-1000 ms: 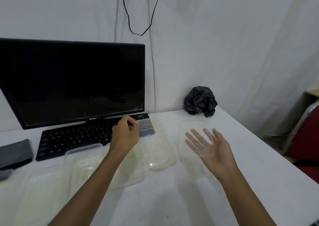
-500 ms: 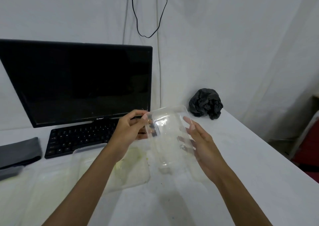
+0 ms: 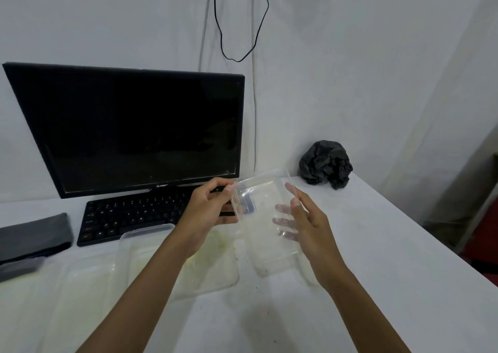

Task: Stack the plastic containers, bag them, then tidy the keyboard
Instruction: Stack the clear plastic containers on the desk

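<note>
A clear plastic container (image 3: pixel 265 234) is held tilted above the white table (image 3: pixel 377 272). My left hand (image 3: pixel 208 210) pinches its left rim near the top. My right hand (image 3: pixel 308 224) grips its right side, thumb on the rim, fingers showing through the plastic. Below my left forearm lies another clear container (image 3: pixel 213 269) with yellowish residue, and a third one (image 3: pixel 145 235) sits to its left. Several clear pieces (image 3: pixel 78 290) lie further left. The black keyboard (image 3: pixel 129 218) is in front of the monitor. A crumpled black bag (image 3: pixel 324 164) rests at the back right.
A black monitor (image 3: pixel 134 131) stands behind the keyboard. A folded grey cloth (image 3: pixel 33 234) lies at the left edge. The table's right edge runs diagonally, with a red chair (image 3: pixel 485 247) beyond it. A black cable (image 3: pixel 239 29) hangs on the wall.
My left hand lifted the clear container off the table from beside the keyboard. My right hand, open a second ago, closed in and took hold of its right side.
</note>
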`<state>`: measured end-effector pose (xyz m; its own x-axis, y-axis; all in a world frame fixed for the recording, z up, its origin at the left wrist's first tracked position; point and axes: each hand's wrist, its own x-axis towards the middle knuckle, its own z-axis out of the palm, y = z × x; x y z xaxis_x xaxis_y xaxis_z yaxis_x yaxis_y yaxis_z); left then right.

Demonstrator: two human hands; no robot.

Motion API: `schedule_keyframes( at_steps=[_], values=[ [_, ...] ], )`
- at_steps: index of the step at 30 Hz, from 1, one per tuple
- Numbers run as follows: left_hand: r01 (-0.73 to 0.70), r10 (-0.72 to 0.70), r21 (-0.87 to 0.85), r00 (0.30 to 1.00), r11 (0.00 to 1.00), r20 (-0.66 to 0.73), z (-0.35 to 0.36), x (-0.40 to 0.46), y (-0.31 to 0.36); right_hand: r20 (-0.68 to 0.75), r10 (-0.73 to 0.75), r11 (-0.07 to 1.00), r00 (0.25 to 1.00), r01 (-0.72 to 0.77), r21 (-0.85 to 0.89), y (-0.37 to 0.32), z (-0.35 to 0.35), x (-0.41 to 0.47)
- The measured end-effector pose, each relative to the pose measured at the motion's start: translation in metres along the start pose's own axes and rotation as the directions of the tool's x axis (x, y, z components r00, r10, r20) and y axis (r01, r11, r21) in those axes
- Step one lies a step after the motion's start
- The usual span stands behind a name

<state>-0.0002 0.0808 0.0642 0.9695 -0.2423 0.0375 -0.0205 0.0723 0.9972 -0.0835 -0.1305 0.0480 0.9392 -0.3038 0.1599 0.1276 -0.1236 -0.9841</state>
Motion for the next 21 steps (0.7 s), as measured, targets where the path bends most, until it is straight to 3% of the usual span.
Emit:
schedule_keyframes(
  at_steps=[21],
  values=[
    [-0.049,0.051,-0.05,0.998,0.998,0.029,0.001,-0.0026,0.0057,0.009,0.054,0.998,0.998,-0.054,0.006,-0.0052,-0.0039,-0.0016]
  ],
)
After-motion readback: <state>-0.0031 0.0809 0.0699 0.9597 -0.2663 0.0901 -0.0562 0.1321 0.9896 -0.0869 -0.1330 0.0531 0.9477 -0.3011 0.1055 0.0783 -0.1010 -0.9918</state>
